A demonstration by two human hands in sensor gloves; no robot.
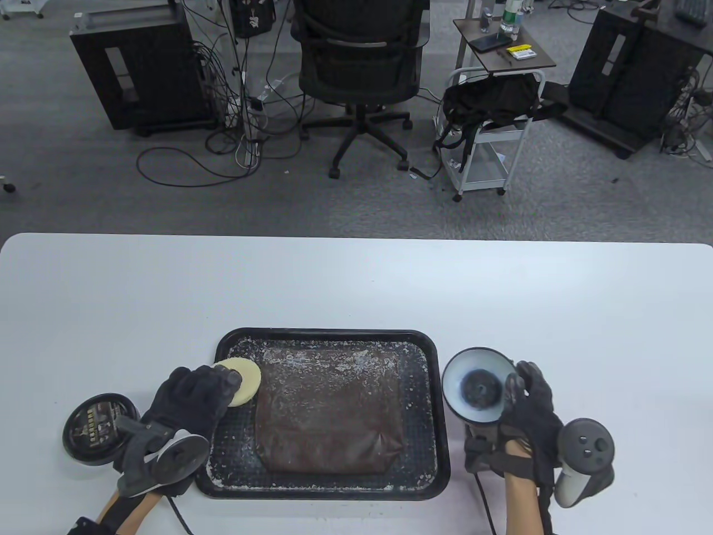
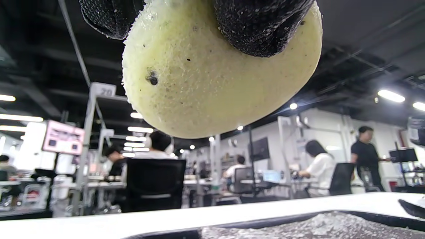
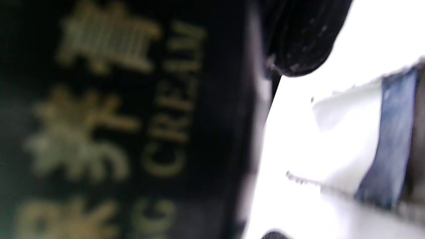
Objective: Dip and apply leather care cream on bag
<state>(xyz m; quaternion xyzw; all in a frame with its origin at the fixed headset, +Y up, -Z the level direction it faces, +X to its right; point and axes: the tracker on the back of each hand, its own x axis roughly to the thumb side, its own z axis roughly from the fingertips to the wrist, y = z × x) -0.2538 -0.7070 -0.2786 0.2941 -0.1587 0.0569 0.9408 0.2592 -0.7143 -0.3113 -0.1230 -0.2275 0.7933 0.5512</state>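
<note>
Bag: brown, flat, white-flecked leather

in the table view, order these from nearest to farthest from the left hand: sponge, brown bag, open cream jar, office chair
1. Sponge: gripped by the left hand, over the tray's left edge.
2. Brown bag: just to the hand's right, lying in the tray.
3. Open cream jar: beyond the tray's right side, held by the right hand.
4. Office chair: on the floor past the table's far edge.

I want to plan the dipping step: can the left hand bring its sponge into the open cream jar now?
Probably yes: the right hand holds the cream jar tilted open beside the tray, and the left hand pinches the sponge free above it.
</note>
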